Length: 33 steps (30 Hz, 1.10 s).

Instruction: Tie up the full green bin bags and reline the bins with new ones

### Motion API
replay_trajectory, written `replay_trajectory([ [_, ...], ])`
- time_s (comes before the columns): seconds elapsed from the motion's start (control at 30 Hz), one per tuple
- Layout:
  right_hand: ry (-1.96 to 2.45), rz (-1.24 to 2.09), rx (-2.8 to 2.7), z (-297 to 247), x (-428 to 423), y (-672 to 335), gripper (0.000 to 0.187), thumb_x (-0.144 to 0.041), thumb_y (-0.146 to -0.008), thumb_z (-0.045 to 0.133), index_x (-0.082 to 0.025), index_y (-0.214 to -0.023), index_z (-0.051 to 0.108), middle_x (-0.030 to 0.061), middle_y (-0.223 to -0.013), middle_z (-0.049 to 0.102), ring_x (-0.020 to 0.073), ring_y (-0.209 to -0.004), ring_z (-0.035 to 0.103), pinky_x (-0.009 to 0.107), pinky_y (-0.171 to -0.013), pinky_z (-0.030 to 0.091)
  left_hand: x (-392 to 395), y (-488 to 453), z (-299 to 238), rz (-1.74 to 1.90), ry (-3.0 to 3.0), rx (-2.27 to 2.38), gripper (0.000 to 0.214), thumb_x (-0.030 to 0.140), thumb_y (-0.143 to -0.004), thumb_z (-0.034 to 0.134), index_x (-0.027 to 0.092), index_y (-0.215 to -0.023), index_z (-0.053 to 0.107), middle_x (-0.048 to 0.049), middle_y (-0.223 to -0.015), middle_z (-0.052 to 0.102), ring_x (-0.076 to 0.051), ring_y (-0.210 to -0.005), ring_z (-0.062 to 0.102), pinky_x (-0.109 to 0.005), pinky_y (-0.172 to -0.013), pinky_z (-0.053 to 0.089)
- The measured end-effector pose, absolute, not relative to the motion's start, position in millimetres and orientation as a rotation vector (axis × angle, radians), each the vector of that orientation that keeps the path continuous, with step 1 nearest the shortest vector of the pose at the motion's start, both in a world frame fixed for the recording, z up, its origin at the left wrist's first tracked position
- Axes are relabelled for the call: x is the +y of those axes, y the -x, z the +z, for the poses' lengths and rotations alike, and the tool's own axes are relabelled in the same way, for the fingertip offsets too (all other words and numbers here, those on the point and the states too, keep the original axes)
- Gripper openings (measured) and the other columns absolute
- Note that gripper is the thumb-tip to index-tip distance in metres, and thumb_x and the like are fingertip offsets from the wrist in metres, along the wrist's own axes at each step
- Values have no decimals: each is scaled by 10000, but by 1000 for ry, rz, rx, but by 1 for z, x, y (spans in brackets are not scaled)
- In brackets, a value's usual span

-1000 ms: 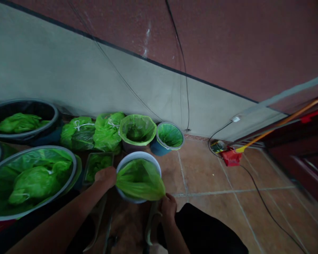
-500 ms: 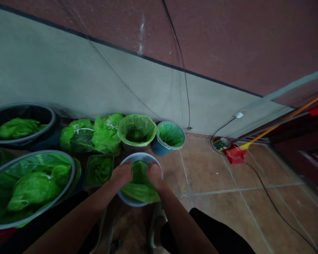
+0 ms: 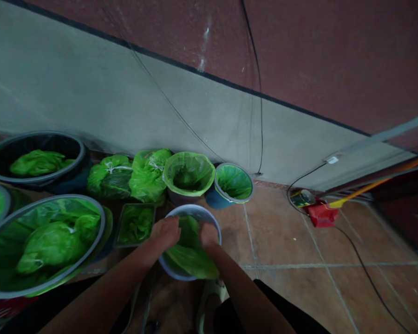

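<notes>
A: Green bag (image 3: 191, 256), posn?
B: Qty 1, in pale bucket (image 3: 193, 208), betw. L hand (image 3: 167, 229) & R hand (image 3: 209, 234); lower part over near-right rim.
A: Grip?
B: Both curled at bag, L near left rim, R near right; fingertips hidden on my feed, can't tell if closed.

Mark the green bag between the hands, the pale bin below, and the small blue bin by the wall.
Green bag (image 3: 191, 260): head view, lower folds.
Pale bin (image 3: 197, 211): head view, far inner wall.
Small blue bin (image 3: 214, 199): head view, outer side.
</notes>
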State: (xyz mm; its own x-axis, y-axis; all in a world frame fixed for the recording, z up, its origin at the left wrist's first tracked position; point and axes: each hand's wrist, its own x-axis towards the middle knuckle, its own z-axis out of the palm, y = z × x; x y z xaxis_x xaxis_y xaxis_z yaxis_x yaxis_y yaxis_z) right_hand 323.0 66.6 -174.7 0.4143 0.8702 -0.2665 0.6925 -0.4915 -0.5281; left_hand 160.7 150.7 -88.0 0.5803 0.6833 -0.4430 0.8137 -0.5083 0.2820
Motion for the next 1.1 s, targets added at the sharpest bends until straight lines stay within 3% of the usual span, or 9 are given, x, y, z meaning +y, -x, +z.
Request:
replay_trajectory([
  [0.17,2143,619,-1622,-121,32,-329,236,-85,-777,527,-215,-843,713,54,-909,688,199,-944,619,290,-881,475,153,-166,-86,-186,-2422,1189,589,208,-846,556,141,-1424,461,-176,-1396,547,-308,-1252,547,-421,-1050,430],
  [0.27,1943,656,-1540,-91,7,-326,228,-94,-794,509,-217,-826,697,38,-885,669,175,-903,625,264,-842,475,155,-169,-88,-43,-2472,1064,731,132,-794,566,238,-1494,385,-128,-1572,368,-309,-1371,425,-463,-1103,372],
  [0.37,1781,743,-1393,-72,-14,-321,203,-111,-817,529,-213,-864,700,40,-939,676,167,-921,639,259,-842,482,156,-173,-93,5,-2465,987,785,118,-778,576,265,-1516,351,-116,-1610,314,-305,-1422,364,-476,-1122,338],
  [0.53,1662,865,-1102,-68,-35,-310,102,-246,-836,618,-199,-841,708,43,-945,699,190,-915,646,281,-832,495,156,-179,-105,-24,-2408,1124,657,203,-861,530,157,-1495,365,-166,-1439,541,-299,-1293,525,-443,-1039,408],
  [0.63,1693,946,-870,-75,-39,-312,152,-337,-795,658,-189,-790,693,21,-803,695,178,-757,633,262,-689,502,161,-181,-102,-59,-2419,1157,411,206,-903,462,146,-1296,568,-149,-1173,712,-278,-1124,639,-435,-998,421],
  [0.73,1879,875,-717,-83,-41,-330,193,-361,-756,640,-181,-810,686,15,-710,677,185,-676,622,270,-609,494,167,-181,-90,-73,-2403,1222,297,229,-917,433,172,-1115,646,-121,-1043,752,-260,-1027,684,-402,-952,442],
  [0.8,2096,770,-720,-85,-42,-345,277,-306,-699,656,-162,-931,699,46,-782,702,223,-738,654,316,-671,520,172,-179,-80,-53,-2398,1254,298,236,-922,411,175,-1090,649,-109,-1008,758,-245,-985,699,-363,-904,460],
  [0.93,2399,475,-872,-73,-34,-364,707,-221,-607,737,-133,-1292,587,169,-1192,668,317,-1069,648,438,-944,498,175,-170,-69,12,-2428,1246,278,249,-926,401,198,-1028,655,-70,-975,758,-210,-930,705,-298,-842,465],
  [1.1,2139,435,-1293,-40,23,-353,529,-359,-852,611,-195,-1351,551,121,-1313,622,257,-1194,593,410,-1042,449,170,-164,-63,33,-2498,1160,263,229,-926,404,205,-995,657,-62,-1012,743,-202,-965,683,-295,-870,452],
])
